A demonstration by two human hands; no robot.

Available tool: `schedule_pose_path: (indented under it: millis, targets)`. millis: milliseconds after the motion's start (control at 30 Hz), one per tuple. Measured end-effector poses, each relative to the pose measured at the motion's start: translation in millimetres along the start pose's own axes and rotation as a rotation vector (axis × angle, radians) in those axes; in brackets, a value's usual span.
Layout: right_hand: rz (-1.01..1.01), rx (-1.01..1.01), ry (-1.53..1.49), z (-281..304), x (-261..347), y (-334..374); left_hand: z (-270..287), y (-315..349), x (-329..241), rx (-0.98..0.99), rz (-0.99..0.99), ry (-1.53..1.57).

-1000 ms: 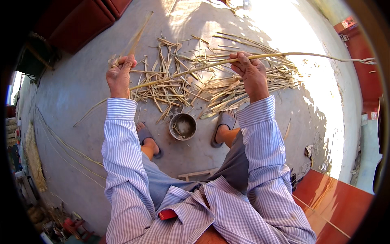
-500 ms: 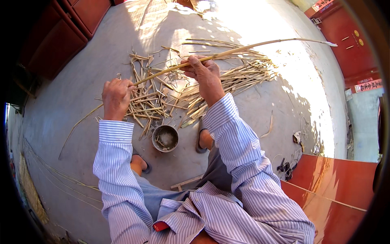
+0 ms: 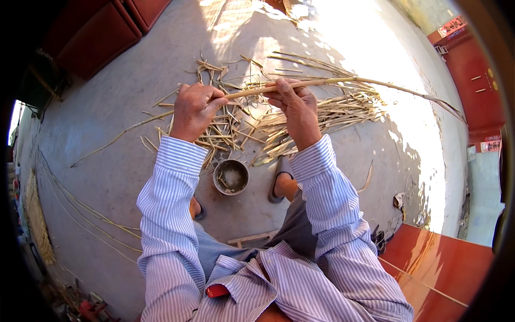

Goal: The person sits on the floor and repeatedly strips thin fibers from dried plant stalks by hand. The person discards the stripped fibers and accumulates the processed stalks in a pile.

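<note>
A long, thin, yellow-tan dry plant stalk runs nearly level across the view, bending down toward its frayed right tip. My left hand is closed around it, and the stalk's thinner end trails out past that hand to the lower left. Farther right, my right hand pinches the same stalk between thumb and fingers. Below and behind both hands, a heap of short broken stalk pieces lies on the floor. Beside it spreads a pile of longer split stalks.
Between my feet stands a round metal bowl with bits of debris in it. A red panel is at the lower right, and dark red furniture at the upper left. Thin long stalks lie on the floor at left.
The stalk has gone from slanting up to the right to nearly level. My left hand has risen relative to the right. The whole view has shifted, so floor things appear farther right.
</note>
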State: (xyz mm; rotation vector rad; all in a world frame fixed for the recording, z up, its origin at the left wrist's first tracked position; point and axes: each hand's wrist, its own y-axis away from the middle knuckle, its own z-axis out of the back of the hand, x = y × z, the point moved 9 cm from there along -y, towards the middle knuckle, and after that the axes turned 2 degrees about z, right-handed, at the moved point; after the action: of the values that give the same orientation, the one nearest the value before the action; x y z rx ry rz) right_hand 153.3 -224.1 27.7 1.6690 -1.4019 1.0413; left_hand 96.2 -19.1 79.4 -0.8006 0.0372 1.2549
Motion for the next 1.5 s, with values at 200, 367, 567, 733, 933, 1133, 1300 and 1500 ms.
schedule_pose_path:
  millis: [200,367,567,733,933,1133,1300,1500]
  targets:
    - [0.023,-0.09,0.065,49.2,24.0,-9.0,15.1,21.9,55.4,0.13,0.213,-0.023]
    - [0.046,-0.023,0.071,19.1,13.8,-2.6,-25.0,19.6,31.8,0.205,0.182,0.147]
    - [0.031,-0.039,0.115,23.4,9.9,-3.7,-28.2,31.2,72.8,0.015,0.668,0.842]
    - [0.016,-0.063,0.147,31.6,9.1,-4.4,-11.6,25.0,78.8,-0.003,0.381,0.553]
    - [0.022,-0.081,0.145,24.2,6.4,-2.5,-34.6,28.6,35.2,0.191,0.318,0.322]
    - [-0.033,-0.08,0.143,17.7,-2.0,-5.1,-35.1,42.8,58.3,0.148,0.636,0.734]
    - [-0.042,-0.102,0.189,41.5,-0.2,-10.1,46.6,38.9,131.9,-0.388,0.679,0.759]
    - [-0.048,0.029,0.061,26.5,-9.5,-6.7,37.0,16.6,43.3,-0.153,0.067,-0.333]
